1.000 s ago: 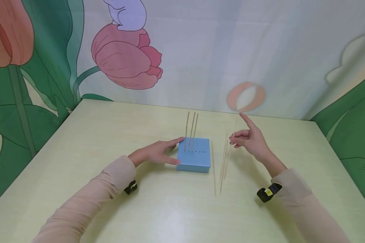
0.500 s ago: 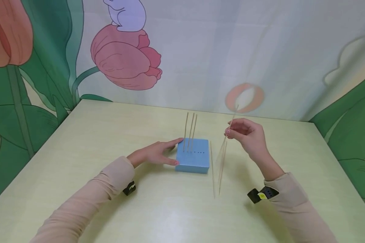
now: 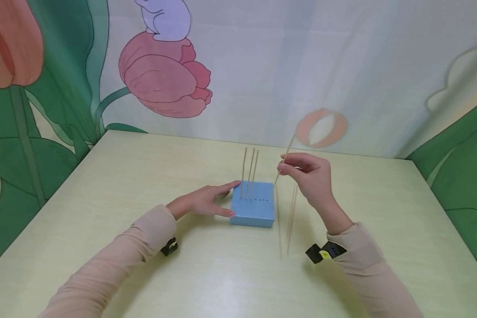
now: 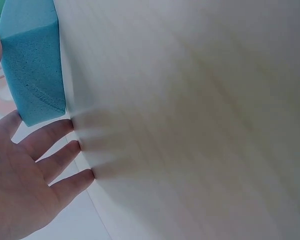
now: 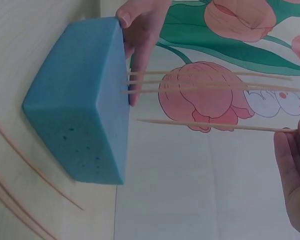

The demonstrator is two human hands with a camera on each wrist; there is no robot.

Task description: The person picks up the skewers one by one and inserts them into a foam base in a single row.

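My left hand (image 3: 202, 201) rests against the left side of a light blue foam block (image 3: 253, 212), fingers spread, thumb at its near corner and forefinger at its far corner. Three thin wooden skewers (image 3: 244, 172) stand up in the left part of a row of small holes on top. Between thumb and fingers my right hand (image 3: 312, 179) pinches another skewer (image 5: 210, 125), tilted, above the block's right edge. In the right wrist view the held skewer's pointed tip is apart from the block's top. The left wrist view shows the block's side, not the skewers.
Loose skewers (image 3: 292, 221) lie on the pale wooden table (image 3: 206, 278) to the right of the block, one close alongside it. Behind the table's far edge hangs a curtain (image 3: 246, 88) printed with tulips and a rabbit.
My right hand has lifted a skewer from the loose ones and carried it left toward the block, its forefinger coming down to the thumb. The left hand and block stay put.
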